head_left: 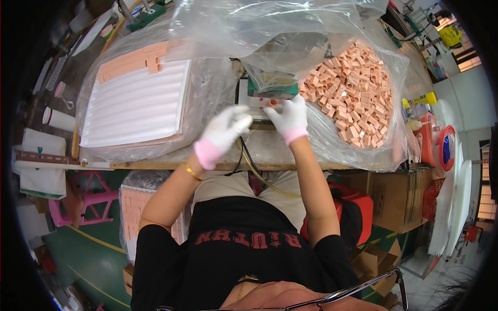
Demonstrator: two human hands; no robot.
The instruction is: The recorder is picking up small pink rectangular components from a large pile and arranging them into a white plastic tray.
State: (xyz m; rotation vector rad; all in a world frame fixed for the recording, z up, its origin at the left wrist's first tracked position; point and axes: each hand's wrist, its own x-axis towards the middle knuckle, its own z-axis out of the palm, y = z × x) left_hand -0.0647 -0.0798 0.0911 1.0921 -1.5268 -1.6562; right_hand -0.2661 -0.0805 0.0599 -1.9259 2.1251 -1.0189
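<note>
Right hand (290, 117) pinches a pink block (274, 102), left hand (224, 128) too blurred to tell

Left hand (223, 128) blurred, whether holding anything unclear. Pink piece (274, 102) at right hand (289, 115) too small to make out. Green block (284, 94) partly hidden under clear plastic sheet (228, 28), itself cut by upper edge.

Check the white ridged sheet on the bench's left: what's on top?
Peach pieces in rows along the far edge of the white ridged sheet. Clear plastic overlaps the far right corner; what lies under it there is hard to make out.
</note>
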